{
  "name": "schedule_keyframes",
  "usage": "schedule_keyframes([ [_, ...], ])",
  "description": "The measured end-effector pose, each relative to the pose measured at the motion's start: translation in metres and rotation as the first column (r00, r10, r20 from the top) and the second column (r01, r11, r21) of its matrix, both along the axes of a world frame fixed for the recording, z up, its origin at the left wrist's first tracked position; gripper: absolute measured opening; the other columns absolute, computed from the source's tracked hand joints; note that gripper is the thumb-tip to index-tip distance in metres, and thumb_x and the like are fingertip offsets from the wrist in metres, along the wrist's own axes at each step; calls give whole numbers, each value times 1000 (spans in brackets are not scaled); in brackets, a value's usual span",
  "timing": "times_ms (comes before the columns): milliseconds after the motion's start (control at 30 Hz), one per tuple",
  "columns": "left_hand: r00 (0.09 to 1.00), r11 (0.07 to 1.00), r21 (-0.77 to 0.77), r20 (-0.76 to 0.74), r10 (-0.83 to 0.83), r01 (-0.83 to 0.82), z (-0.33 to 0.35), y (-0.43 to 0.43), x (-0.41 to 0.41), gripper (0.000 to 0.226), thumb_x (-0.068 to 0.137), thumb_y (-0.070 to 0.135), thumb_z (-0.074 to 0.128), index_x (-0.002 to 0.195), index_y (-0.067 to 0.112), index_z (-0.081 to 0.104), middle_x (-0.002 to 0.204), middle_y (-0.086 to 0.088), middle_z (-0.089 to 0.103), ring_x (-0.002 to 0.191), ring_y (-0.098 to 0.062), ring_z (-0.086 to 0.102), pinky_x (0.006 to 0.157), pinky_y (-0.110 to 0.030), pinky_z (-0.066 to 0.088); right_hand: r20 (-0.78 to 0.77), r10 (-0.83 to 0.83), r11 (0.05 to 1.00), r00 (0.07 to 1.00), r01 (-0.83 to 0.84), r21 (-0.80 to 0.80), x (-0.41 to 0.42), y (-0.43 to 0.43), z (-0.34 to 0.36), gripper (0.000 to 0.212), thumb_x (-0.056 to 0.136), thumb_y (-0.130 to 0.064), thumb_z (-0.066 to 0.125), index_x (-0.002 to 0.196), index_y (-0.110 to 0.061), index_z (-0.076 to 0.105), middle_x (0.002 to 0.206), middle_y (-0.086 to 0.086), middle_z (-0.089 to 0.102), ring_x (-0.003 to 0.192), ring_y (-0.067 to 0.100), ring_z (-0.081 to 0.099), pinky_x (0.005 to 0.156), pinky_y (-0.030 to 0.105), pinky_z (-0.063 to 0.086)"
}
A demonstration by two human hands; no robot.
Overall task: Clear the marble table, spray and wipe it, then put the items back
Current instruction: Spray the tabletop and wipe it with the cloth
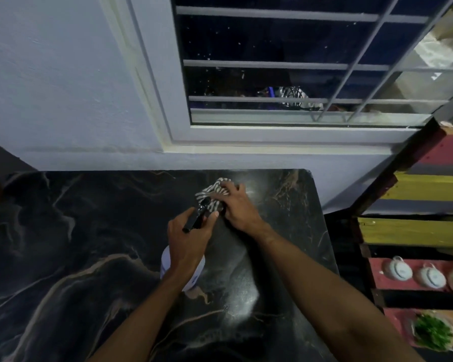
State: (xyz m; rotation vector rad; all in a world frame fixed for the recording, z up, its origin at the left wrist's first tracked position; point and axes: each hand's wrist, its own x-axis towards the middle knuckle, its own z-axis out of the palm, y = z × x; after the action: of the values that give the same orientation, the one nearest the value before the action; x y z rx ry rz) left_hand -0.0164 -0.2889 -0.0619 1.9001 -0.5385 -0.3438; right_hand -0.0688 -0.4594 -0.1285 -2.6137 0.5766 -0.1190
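On the dark marble table (76,244), near its far right corner, the right hand (237,205) presses flat on a bunched striped cloth (209,194), fingers spread and curled over the top of it so that the cloth sits between palm and stone. Just beside it, nearer the person, the left hand (187,240) is wrapped tight around the neck of a spray bottle (183,267), with the forefinger lying along the black trigger head (198,214), whose nozzle points toward the cloth. Whether the trigger is squeezed cannot be told.

Black polished stone makes up the tabletop, run through with pale tan and white veins, and its far right corner is rounded. A misty, speckled sheen lies on it under and between the forearms and around the cloth. Grey-and-white stripes cover the soft, crumpled cloth. White and rounded, the bottle body is mostly hidden under the left hand and wrist; small blue print on it is too blurred to read.

Behind the table stands a pale wall with a white-framed window (285,74) behind grey bars; the glass is dark and what lies beyond is hard to make out. At the right edge, a slatted shelf (416,231) painted red, yellow and black carries two small white rounded objects (413,274) and a green plant (433,333), partly cut off
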Motion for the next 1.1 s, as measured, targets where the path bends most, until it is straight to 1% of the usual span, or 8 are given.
schedule_keyframes([
  [200,999,999,-25,17,36,-35,-8,-19,-21,45,85,24,85,56,28,52,52,9,54,49,-7,50,55,-23,43,-71,-558,830,827,555,-53,-84,-119,5,67,83,-2,53,146,-26,52,155,16,34,126,43,37,106,42,39],
  [367,999,999,16,15,47,-47,-5,-35,-60,45,84,22,86,55,28,52,54,7,57,50,-8,52,54,-25,45,-73,-432,902,899,431,-31,-132,-104,-1,72,81,2,52,148,-27,50,158,16,31,123,40,37,108,44,40],
  [533,995,995,7,25,95,-95,4,-37,-101,36,85,20,85,62,8,60,57,-6,59,52,-16,55,56,-32,47,-39,-435,900,900,435,-1,-183,-77,0,73,76,3,52,143,-27,55,155,19,35,115,40,40,104,47,45],
  [700,988,988,28,-2,155,-155,1,-19,-135,35,84,27,85,67,5,64,62,-8,64,56,-6,56,55,-28,47,-3,-120,993,993,120,5,-236,-20,-11,72,78,1,52,140,-37,56,153,8,39,115,32,41,96,39,49],
  [833,984,984,37,-35,174,-172,0,7,-151,39,84,33,83,69,3,63,60,-9,64,57,-14,59,59,-23,51,10,-495,865,869,491,102,-242,-7,-5,69,78,6,54,136,-31,62,151,10,38,111,33,39,93,44,52],
  [900,987,987,46,-49,156,-153,1,21,-155,37,87,28,82,70,1,64,64,-16,65,64,-34,63,66,-40,54,-30,-382,922,924,383,52,-236,32,-1,77,76,7,55,140,-35,57,155,9,35,112,32,39,93,40,52],
  [1000,991,991,25,-35,132,-131,5,42,-155,34,89,23,82,68,2,64,63,-17,65,65,-37,64,64,-47,54,-25,-178,981,984,179,77,-239,63,-7,74,81,4,54,140,-41,56,156,2,34,118,32,39,97,36,50],
  [1100,987,987,42,-28,156,-155,10,72,-143,39,87,30,81,61,13,57,56,-7,57,52,-21,55,57,-41,49,-7,-417,901,909,414,127,-224,68,-6,70,78,5,48,135,-34,62,151,5,36,115,33,38,101,44,50],
])
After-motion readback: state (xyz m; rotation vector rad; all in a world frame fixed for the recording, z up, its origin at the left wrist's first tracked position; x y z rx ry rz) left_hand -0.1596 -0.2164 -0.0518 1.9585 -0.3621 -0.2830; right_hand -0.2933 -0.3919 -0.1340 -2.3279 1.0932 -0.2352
